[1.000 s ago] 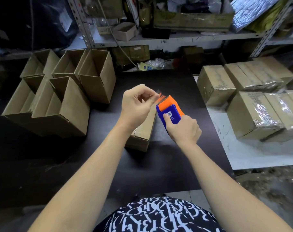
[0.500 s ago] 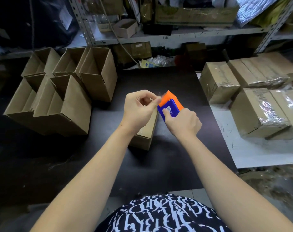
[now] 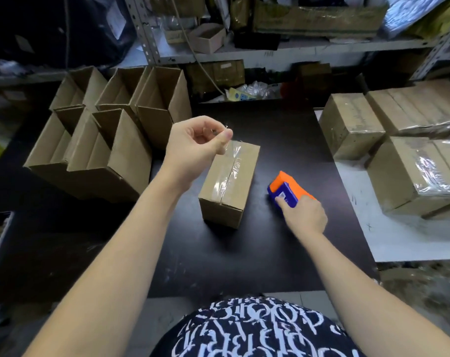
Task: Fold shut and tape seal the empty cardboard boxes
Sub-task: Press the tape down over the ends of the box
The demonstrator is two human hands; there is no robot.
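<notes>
A closed cardboard box (image 3: 240,191) lies on the black table (image 3: 244,253) in the middle, with a strip of clear tape (image 3: 229,173) running along its top seam. My left hand (image 3: 195,145) hovers above the box's far end and pinches the loose end of that tape between thumb and fingers. To the right of the box, my right hand (image 3: 305,217) grips an orange and blue tape dispenser (image 3: 287,189) that rests on the table.
Several open empty boxes (image 3: 110,140) stand in a cluster at the left. Sealed boxes (image 3: 399,150) are stacked on a white surface at the right. Metal shelving (image 3: 270,50) with clutter runs along the back.
The hands have come apart. My right hand brought the dispenser down and right onto the table. My left hand lifted up and left with the tape end, uncovering the box.
</notes>
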